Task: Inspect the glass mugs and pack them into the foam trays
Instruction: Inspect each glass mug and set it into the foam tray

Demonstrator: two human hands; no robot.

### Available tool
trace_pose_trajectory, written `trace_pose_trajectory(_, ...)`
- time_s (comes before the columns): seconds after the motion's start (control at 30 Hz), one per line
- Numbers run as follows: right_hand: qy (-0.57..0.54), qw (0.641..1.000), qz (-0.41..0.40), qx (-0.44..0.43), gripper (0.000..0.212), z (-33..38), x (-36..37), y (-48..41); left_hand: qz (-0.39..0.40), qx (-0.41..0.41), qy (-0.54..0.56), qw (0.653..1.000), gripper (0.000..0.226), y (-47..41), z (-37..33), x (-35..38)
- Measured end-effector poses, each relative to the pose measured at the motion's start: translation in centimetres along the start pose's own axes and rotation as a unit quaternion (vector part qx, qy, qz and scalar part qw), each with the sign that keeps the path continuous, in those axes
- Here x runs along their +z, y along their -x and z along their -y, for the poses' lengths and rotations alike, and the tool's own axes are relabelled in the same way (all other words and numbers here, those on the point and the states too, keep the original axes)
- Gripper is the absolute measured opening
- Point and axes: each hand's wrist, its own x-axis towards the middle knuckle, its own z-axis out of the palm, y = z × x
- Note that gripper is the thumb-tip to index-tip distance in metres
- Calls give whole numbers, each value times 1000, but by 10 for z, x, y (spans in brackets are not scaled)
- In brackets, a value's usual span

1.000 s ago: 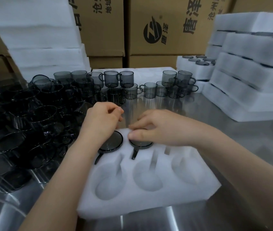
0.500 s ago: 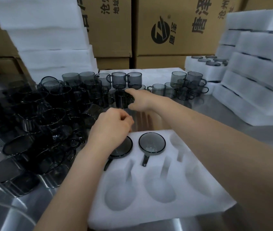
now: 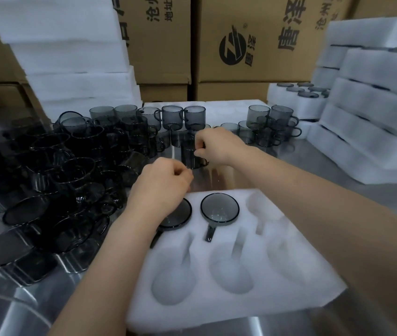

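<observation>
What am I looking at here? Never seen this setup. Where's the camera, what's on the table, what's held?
No machine: these are a person's two bare hands, filmed by one wide-angle camera worn on their head, looking down. On the steel table lies a foam tray with six pockets; two packed mugs sit in its far row. The right hand grips a smoky glass mug beyond the tray. The left hand hovers over the tray's far left corner, fingers curled; whether it holds anything is hidden. A heap of loose mugs lies left, stacked foam trays right.
</observation>
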Motion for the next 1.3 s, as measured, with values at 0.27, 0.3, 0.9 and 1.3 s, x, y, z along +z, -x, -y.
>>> trace_pose_trajectory(0.27,-251,964,-77,-34,18,-8,-18,68,-63,50,47,996,63,1,-4,-3)
trace_pose_trajectory(0.3,-286,954,-78,-37,20,-5,-19,76,-66,60,68,994,67,2,-6,-3)
trace_pose_trajectory(0.9,-577,809,-98,-53,25,4,-8,112,41,192,86,977,124,9,-9,-3)
trace_pose_trajectory(1.3,-615,785,-34,-59,41,4,-7,112,-44,227,72,970,69,13,-13,-3)
